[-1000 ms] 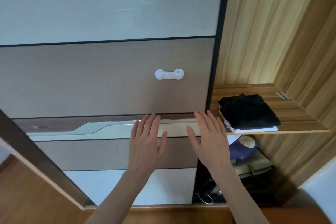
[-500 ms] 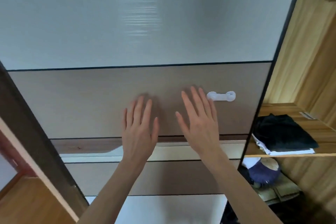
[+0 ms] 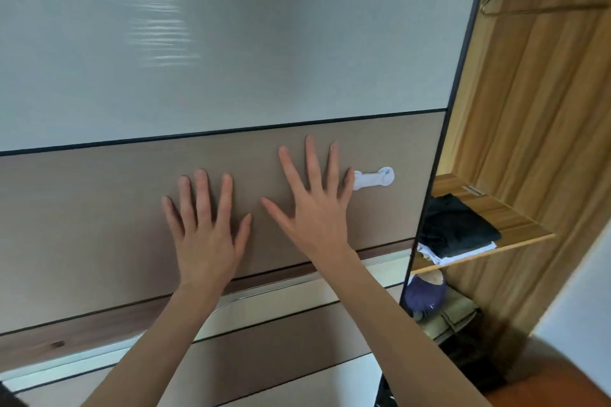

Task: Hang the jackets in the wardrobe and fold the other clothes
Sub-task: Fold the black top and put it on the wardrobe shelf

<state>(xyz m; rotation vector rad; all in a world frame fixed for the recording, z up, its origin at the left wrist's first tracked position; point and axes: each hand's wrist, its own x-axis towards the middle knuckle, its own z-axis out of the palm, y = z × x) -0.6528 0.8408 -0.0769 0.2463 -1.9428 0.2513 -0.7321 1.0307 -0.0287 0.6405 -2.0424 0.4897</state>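
Note:
The wardrobe's sliding door (image 3: 99, 208) fills most of the view, brown across the middle and frosted grey above. My left hand (image 3: 206, 228) lies flat on the brown panel with fingers spread. My right hand (image 3: 314, 205) presses flat beside it, its little finger touching a white plastic handle (image 3: 375, 178). At the right the wardrobe stands open: folded black and white clothes (image 3: 458, 230) lie on a wooden shelf (image 3: 515, 218). Neither hand holds anything.
Wire hangers (image 3: 535, 0) hang at the top right inside the wardrobe. Under the shelf sit a dark blue cap (image 3: 425, 294) and a khaki folded item (image 3: 453, 317). A white wall edge (image 3: 582, 291) borders the right side.
Both hands have risen from the door's lower trim to the brown panel. The door's right edge has shifted right in view, covering more of the opening.

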